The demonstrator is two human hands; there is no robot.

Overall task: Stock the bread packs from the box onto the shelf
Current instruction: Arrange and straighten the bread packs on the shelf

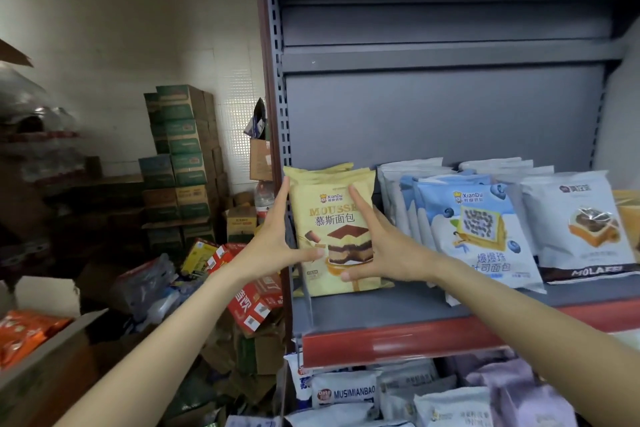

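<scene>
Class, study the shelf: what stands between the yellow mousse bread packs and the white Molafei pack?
In the head view, rows of blue-and-white XianDu blueberry toast packs stand between the yellow mousse bread packs and the Molafei pack.

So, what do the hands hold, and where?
Yellow mousse bread pack, pressed from both sides: left hand on its left edge, right hand on its right front.

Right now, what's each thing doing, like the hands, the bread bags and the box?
left hand: open, straight fingers touching the yellow packs' left edge.
right hand: open, fingers spread on the front yellow pack.
yellow packs: upright on the shelf, lined front to back.
blue packs: on the shelf, leaning back in a row.
shelf: partly stocked.
box: open, orange packs inside.
</scene>
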